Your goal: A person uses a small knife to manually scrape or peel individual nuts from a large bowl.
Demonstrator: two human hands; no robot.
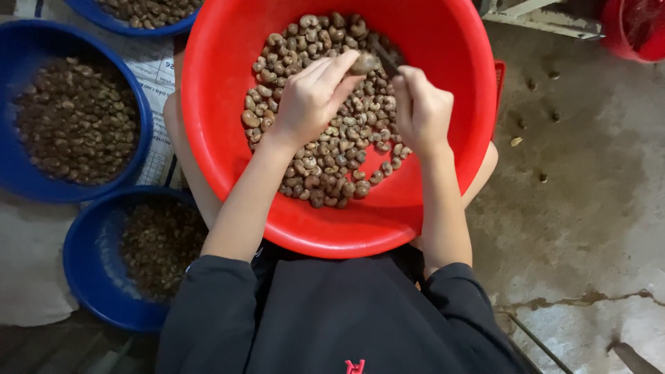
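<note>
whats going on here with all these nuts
A person sits with a red basin of nuts on their lap. The left hand pinches one nut above the pile, while the right hand holds a thin dark tool to it. Three blue bowls of similar pieces sit alongside.

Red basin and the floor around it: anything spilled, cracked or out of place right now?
A few small bits lie loose on the concrete floor right of the red basin, likely stray shells or nuts. The floor itself is cracked and stained. The nuts stay inside the basin; the left hand holds one, the right hand a thin tool.
</note>
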